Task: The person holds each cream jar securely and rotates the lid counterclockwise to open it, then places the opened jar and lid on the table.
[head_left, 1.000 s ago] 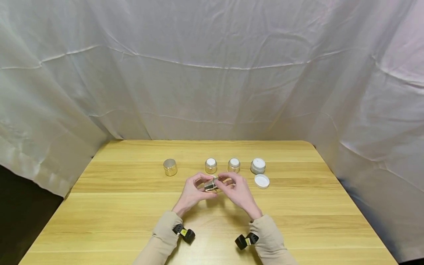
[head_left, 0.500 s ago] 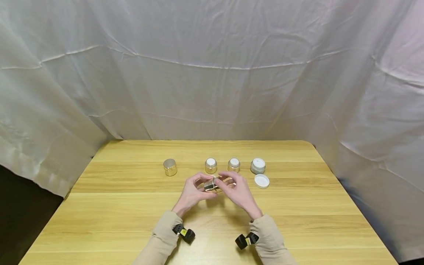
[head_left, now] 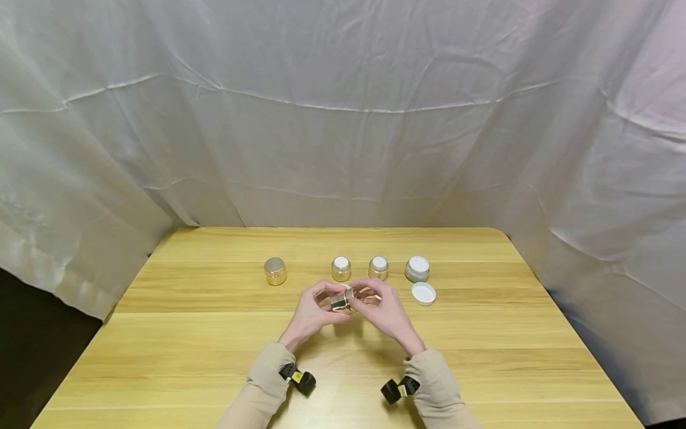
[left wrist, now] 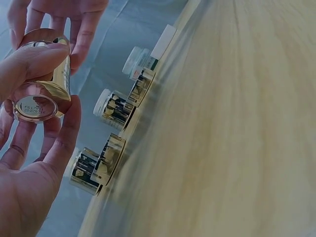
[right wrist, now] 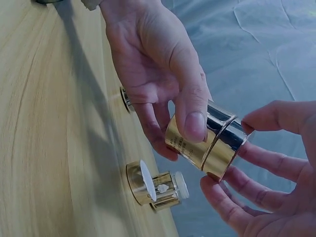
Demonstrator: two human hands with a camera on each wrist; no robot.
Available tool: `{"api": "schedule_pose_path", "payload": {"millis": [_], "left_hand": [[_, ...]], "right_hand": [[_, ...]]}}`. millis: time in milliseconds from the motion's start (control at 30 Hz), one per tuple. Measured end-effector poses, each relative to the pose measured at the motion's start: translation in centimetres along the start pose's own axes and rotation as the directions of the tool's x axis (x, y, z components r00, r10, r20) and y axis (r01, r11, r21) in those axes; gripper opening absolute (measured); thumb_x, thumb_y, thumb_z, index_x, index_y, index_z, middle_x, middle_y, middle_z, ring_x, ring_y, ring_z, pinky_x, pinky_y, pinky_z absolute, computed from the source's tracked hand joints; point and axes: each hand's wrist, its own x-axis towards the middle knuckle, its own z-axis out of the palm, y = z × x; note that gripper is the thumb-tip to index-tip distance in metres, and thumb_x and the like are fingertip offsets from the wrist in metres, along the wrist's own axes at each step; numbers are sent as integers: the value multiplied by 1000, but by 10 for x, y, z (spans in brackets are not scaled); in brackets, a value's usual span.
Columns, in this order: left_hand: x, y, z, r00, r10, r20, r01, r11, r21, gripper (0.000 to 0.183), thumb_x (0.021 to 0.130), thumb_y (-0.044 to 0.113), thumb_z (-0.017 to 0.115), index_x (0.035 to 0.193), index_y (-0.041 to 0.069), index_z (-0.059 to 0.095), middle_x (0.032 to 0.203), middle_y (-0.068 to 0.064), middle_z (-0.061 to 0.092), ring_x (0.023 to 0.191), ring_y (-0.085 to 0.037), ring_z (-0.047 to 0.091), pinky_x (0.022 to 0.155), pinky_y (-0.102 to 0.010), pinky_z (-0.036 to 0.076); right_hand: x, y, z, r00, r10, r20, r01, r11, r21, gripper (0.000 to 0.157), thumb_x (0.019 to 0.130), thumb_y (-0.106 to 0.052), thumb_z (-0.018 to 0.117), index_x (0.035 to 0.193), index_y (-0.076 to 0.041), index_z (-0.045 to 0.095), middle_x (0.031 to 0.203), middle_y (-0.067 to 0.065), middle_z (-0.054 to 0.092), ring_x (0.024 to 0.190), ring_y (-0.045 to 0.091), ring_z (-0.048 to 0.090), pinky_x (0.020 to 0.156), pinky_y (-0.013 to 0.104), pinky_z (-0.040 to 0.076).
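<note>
A shiny gold cosmetic jar [right wrist: 180, 144] is held up between both hands over the table, tilted on its side. My left hand [head_left: 312, 308] grips the jar's body, thumb across the printed wall; the stamped base [left wrist: 35, 107] faces the left wrist camera. On the other end my right hand [head_left: 389, 311] pinches the gold lid [right wrist: 228, 148] between thumb and fingers. A thin seam shows where lid and body meet. In the head view, the fingers cover much of the jar.
Behind the hands stand two gold jars [head_left: 340, 269] [head_left: 378, 268] with white tops, and a frosted jar [head_left: 417, 269]. A white lid [head_left: 424, 294] lies before the frosted one. Gold lids [left wrist: 109, 159] [left wrist: 142, 87] sit near the jars. A lidded gold jar [head_left: 276, 272] stands left.
The right thumb and fingers have shifted slightly on the lid. Both hands keep the jar in nearly the same place; the things on the table have not moved.
</note>
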Motion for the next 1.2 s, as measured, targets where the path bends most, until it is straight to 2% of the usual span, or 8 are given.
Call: {"api": "schedule_pose_path", "payload": {"millis": [100, 300, 567, 667, 767, 933, 1033, 1200], "left_hand": [[0, 1, 0, 1000, 0, 1, 0, 1000, 0, 57, 65, -11, 84, 117, -3, 64, 130, -18, 62, 117, -19, 62, 104, -40, 57], [0, 1, 0, 1000, 4, 7, -4, 1000, 2, 58, 65, -10, 85, 118, -3, 63, 130, -20, 61, 118, -21, 62, 104, -40, 57], [0, 1, 0, 1000, 16, 12, -16, 1000, -6, 57, 66, -10, 84, 118, -5, 63, 129, -20, 61, 118, -22, 61, 104, -39, 57], [0, 2, 0, 1000, 17, 10, -17, 1000, -9, 56, 66, -11, 84, 118, -5, 63, 129, -19, 62, 118, -21, 61, 103, -39, 57], [-1, 3, 0, 1000, 14, 2, -14, 1000, -9, 57, 65, -11, 84, 117, -4, 63, 127, -17, 62, 118, -21, 61, 103, -39, 57], [-1, 4, 0, 1000, 9, -6, -9, 1000, -5, 57, 65, -11, 84, 117, -4, 63, 126, -15, 64, 118, -23, 62, 102, -38, 58], [-1, 5, 0, 1000, 7, -5, -7, 1000, -7, 57, 64, -11, 84, 117, -4, 63, 127, -16, 63, 119, -23, 61, 102, -38, 58], [-1, 4, 0, 1000, 6, -2, -6, 1000, -10, 57, 64, -12, 84, 117, -4, 63, 127, -17, 61, 119, -22, 61, 103, -38, 57]], "right_hand": [[0, 0, 0, 1000, -3, -3, 3, 1000, -12, 30, 90, -11, 73, 117, 1, 69, 113, 19, 69, 99, 29, 70, 87, 32, 64], [0, -1, 1, 999, 8, -33, -12, 994, -109, 28, 91, -20, 74, 115, -6, 72, 110, 13, 72, 90, 22, 71, 76, 27, 61], [-1, 0, -1, 998, -53, 27, 53, 998, -18, 29, 89, -8, 73, 116, 1, 69, 112, 19, 68, 100, 28, 69, 89, 30, 62], [-1, -1, -1, 998, -46, 35, 46, 999, -13, 32, 89, -9, 73, 119, 1, 67, 114, 19, 68, 102, 29, 69, 90, 29, 62], [-2, -2, 0, 1000, -22, 12, 22, 999, -48, 36, 90, -15, 74, 122, 0, 67, 115, 16, 67, 101, 26, 68, 88, 27, 62], [-2, -2, 1, 999, -1, -37, -4, 992, -129, 37, 90, -22, 75, 121, -4, 69, 112, 12, 69, 91, 19, 68, 76, 23, 60], [-3, -3, 2, 999, -26, -37, 20, 990, -138, 31, 90, -20, 75, 117, -5, 71, 110, 11, 71, 89, 19, 68, 75, 23, 61], [-3, -3, 2, 996, -87, 0, 87, 993, -79, 27, 89, -10, 74, 115, -2, 70, 111, 14, 69, 95, 23, 69, 85, 28, 63]]}}
